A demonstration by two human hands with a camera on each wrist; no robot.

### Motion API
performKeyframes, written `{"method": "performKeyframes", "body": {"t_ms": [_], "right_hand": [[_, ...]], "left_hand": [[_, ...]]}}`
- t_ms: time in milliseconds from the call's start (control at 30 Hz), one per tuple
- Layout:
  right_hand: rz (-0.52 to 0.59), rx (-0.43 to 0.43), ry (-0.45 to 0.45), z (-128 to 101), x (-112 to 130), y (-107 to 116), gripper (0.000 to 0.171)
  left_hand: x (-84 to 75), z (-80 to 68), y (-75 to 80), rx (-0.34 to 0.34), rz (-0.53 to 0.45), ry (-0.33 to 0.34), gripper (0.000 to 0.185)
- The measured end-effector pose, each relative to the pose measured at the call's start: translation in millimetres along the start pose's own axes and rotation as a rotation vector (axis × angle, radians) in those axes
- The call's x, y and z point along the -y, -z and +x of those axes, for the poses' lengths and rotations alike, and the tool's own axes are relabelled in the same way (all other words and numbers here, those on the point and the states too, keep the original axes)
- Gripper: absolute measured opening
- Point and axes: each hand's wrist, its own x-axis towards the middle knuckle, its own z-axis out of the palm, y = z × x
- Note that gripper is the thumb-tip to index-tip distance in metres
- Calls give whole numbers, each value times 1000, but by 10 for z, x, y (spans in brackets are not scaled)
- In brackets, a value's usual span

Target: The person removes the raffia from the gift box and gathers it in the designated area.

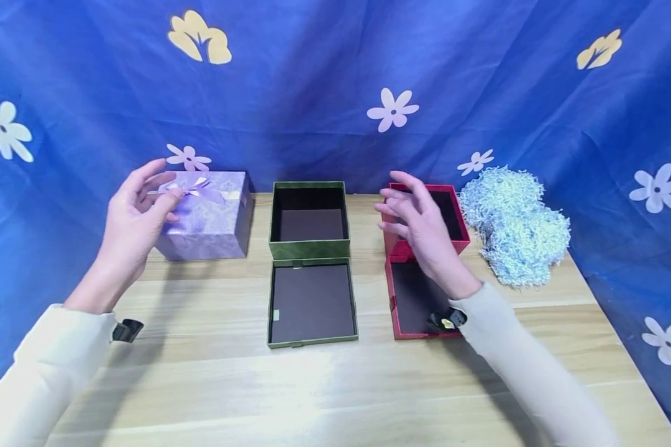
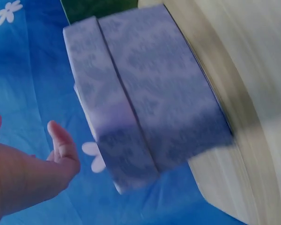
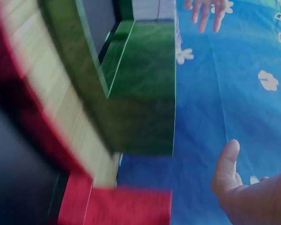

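Observation:
A lavender gift box point(image 1: 218, 223) with a ribbon bow point(image 1: 201, 189) stands at the left, closed by its lid. My left hand point(image 1: 136, 217) hovers by its top left side, fingers loosely bent. The left wrist view shows a gap between the thumb and the box point(image 2: 164, 89). Over an open red box point(image 1: 396, 243), my right hand point(image 1: 422, 230) hangs in the air with relaxed fingers, holding nothing. It partly hides that box and the red lid point(image 1: 410, 298) lying inside-up before it. In the middle sits an open green box point(image 1: 310, 249); its lid point(image 1: 313, 304) lies inside-up in front.
A heap of light blue shredded paper point(image 1: 520, 230) lies at the right on the wooden table point(image 1: 212, 372). Behind everything hangs a blue cloth point(image 1: 313, 81) with a flower print, which also covers both sides.

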Motion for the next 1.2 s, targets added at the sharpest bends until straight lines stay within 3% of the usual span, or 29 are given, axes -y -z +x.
{"method": "performKeyframes", "body": {"t_ms": [133,333,567,733,867,1033,1200], "right_hand": [[6,36,-30,104,-42,-259,55],[47,68,-72,230,-72,-649,50],[82,129,-125,375,-155,-1114,52],[78,167,-186,502,-281,-1449,53],[35,172,-225,557,-371,-1726,55],[-23,85,-249,618,-449,-2095,60],[-130,-60,-290,655,-569,-2431,61]], "left_hand": [[21,0,171,-46,-18,19,58],[71,-12,376,-125,-61,30,37],[157,19,557,-140,0,160,31],[242,142,692,-33,-25,326,35],[328,274,825,94,-208,428,39],[426,416,923,177,-383,479,46],[458,486,908,174,-349,488,46]]}}
